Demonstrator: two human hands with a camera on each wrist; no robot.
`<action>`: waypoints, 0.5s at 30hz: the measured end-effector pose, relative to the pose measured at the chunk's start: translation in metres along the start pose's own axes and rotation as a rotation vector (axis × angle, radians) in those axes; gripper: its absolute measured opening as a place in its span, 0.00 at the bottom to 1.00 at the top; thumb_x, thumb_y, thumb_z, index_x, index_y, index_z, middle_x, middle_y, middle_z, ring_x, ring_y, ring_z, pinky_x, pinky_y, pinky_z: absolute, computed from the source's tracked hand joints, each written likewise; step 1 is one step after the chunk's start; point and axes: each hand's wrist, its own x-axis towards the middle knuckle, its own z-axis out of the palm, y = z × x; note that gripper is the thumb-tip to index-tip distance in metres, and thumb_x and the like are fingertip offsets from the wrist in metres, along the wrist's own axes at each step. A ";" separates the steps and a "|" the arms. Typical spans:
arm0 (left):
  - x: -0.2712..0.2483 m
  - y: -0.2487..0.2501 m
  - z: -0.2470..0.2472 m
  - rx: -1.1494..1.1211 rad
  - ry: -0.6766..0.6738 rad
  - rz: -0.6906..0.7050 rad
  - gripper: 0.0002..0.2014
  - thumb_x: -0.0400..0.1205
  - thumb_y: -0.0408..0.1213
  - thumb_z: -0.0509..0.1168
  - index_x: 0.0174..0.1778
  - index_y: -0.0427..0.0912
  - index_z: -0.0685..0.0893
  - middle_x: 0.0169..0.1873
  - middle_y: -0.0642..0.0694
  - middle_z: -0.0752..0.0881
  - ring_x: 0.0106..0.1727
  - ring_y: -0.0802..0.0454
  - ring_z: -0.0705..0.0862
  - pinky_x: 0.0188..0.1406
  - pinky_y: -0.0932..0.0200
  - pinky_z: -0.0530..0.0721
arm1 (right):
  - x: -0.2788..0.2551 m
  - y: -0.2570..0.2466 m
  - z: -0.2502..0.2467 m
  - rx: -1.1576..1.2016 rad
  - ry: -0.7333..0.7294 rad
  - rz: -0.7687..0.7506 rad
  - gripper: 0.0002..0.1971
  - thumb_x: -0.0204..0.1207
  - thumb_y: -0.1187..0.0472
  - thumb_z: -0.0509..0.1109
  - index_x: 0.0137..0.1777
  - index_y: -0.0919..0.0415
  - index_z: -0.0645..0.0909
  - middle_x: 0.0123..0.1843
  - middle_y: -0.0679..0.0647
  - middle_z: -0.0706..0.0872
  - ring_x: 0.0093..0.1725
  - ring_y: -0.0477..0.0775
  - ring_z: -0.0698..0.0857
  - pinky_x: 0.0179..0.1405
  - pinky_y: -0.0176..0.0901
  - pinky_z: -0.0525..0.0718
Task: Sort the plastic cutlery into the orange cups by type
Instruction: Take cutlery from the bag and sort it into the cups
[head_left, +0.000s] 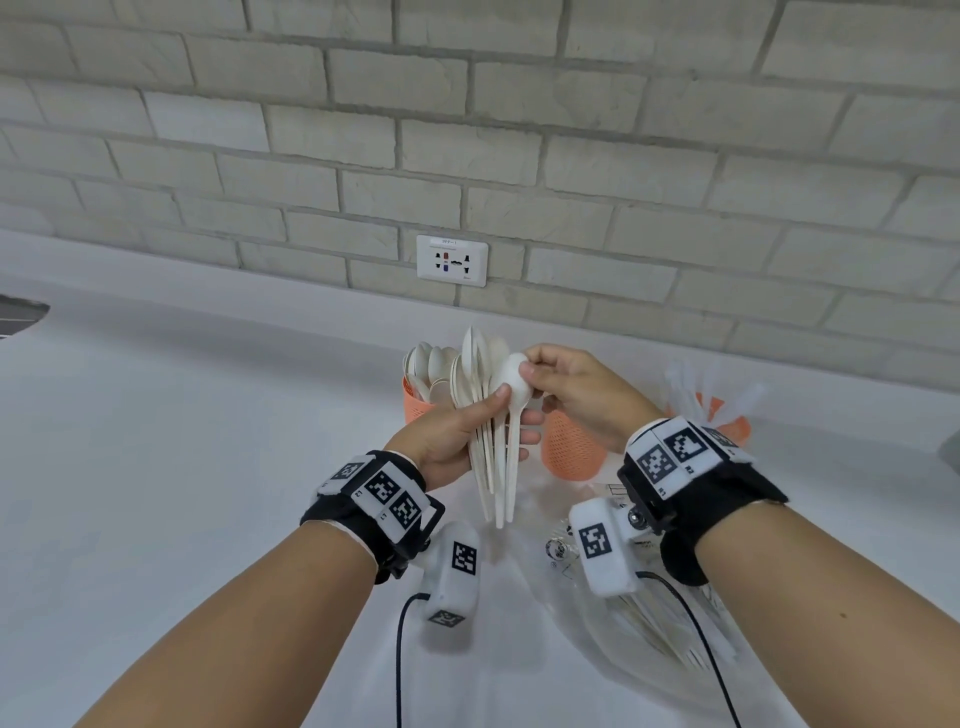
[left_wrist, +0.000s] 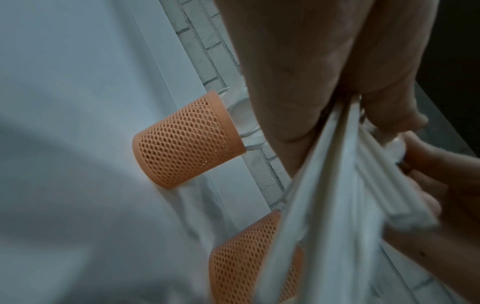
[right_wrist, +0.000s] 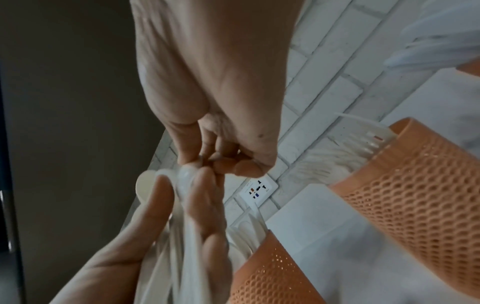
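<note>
I see a bundle of white spoons (head_left: 493, 441) held upright above the counter (head_left: 208, 441), bowls up, handles pointing down. My left hand (head_left: 457, 441) is wrapped around the handles, thumb across the near side, fingers curled round the far side. My right hand (head_left: 576, 395) meets the bundle at the top from the right: thumb and fingertips pinch the bowl of the nearest spoon (head_left: 511, 382), which still lies against the others in the left hand's grip.

On the wall behind, a white socket plate (head_left: 452, 260) carries a small label along its top edge; I cannot read the writing. A clear wrapper (head_left: 571, 551) lying near my right wrist has small print on it, too blurred to make out.

Three orange mesh cups stand in a row on the far side of the counter. The left cup (head_left: 418, 397), just behind the bundle, holds white spoons, bowls up. The middle cup (head_left: 569, 447) stands below my right hand; the right wrist view shows white forks standing in it. The right cup (head_left: 727, 421), mostly hidden behind my right wristband, holds pale cutlery whose type I cannot tell. More white cutlery lies inside a clear plastic bag (head_left: 670, 639) on the near right of the counter.
</note>
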 end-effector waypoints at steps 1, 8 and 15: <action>0.000 0.000 0.001 -0.002 0.000 0.010 0.13 0.86 0.40 0.54 0.57 0.43 0.82 0.40 0.48 0.91 0.41 0.55 0.89 0.45 0.58 0.88 | 0.000 0.001 0.003 -0.002 0.022 0.003 0.03 0.81 0.65 0.63 0.49 0.60 0.78 0.39 0.53 0.79 0.36 0.46 0.78 0.39 0.38 0.75; 0.004 -0.001 0.001 0.029 0.096 0.099 0.04 0.80 0.27 0.64 0.49 0.34 0.80 0.31 0.44 0.83 0.29 0.53 0.84 0.36 0.57 0.87 | 0.000 -0.006 0.020 -0.209 0.357 -0.198 0.03 0.79 0.59 0.66 0.48 0.57 0.81 0.48 0.52 0.79 0.42 0.41 0.77 0.46 0.26 0.75; -0.004 0.003 0.005 0.169 0.022 0.120 0.07 0.82 0.25 0.60 0.47 0.41 0.80 0.33 0.49 0.79 0.30 0.55 0.78 0.40 0.56 0.84 | 0.001 -0.020 0.031 -0.215 0.150 -0.138 0.11 0.79 0.54 0.66 0.59 0.54 0.78 0.39 0.45 0.79 0.36 0.46 0.79 0.36 0.40 0.79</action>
